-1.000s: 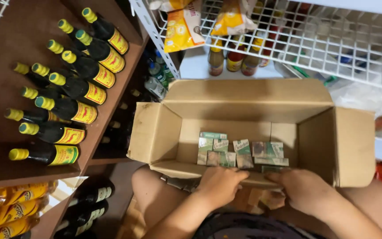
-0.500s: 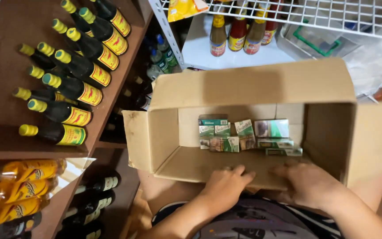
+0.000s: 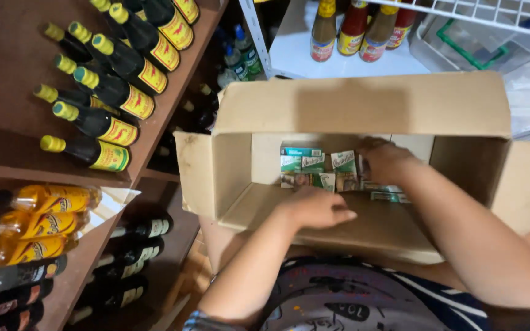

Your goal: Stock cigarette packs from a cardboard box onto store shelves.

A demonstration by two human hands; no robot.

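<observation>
Head view: half a second ago both hands lay side by side on the near flap of the cardboard box [image 3: 363, 104]. Now the right hand [image 3: 383, 158] has gone forward into the box and rests on the small green packs [image 3: 314, 168], while the left hand [image 3: 317, 208] has slid a little further in over the near flap. The camera has also moved closer.

The packs sit in a row against the far inner wall of the box. The right hand covers the right end of that row, fingers curled down onto it; whether it grips a pack I cannot tell. The rest of the row lies just to its left. The left hand is flat, fingers loosely together and holding nothing, with the packs just beyond its fingertips. Dark bottles [image 3: 99, 122] with yellow caps lie on the brown shelf [image 3: 7, 79], well off to the left of the left hand
</observation>
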